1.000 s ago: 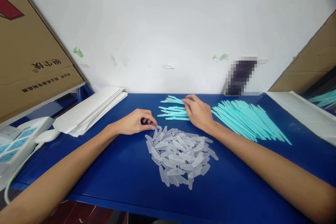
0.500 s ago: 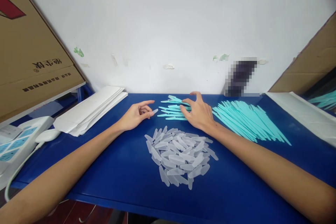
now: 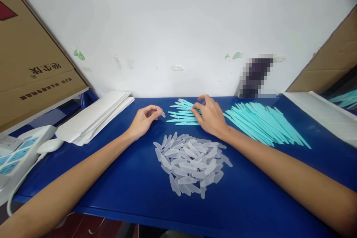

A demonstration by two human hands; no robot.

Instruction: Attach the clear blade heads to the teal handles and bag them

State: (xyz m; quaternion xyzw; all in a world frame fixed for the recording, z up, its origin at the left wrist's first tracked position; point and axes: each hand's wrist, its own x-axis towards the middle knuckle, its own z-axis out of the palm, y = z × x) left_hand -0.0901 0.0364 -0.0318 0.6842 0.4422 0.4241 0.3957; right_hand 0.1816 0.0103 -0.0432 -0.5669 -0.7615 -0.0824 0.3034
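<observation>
My left hand (image 3: 144,121) pinches one small translucent plastic cap (image 3: 162,113) between thumb and fingers, just above the blue table (image 3: 125,178). My right hand (image 3: 209,116) rests with curled fingers on a small pile of teal plastic sticks (image 3: 181,116), its fingertips closing on one of them. A heap of translucent caps (image 3: 191,161) lies in front of both hands. A larger fan of teal sticks (image 3: 264,124) lies to the right of my right wrist.
A stack of white paper sleeves (image 3: 95,116) lies at the back left. A cardboard box (image 3: 30,59) leans at the left above a white power strip (image 3: 16,150). Another cardboard box (image 3: 329,63) and a white sheet (image 3: 326,119) stand at the right.
My left hand picked one cap off the heap and lifted it toward the teal sticks. My right hand's fingers lifted and spread, then curled onto the small stick pile.
</observation>
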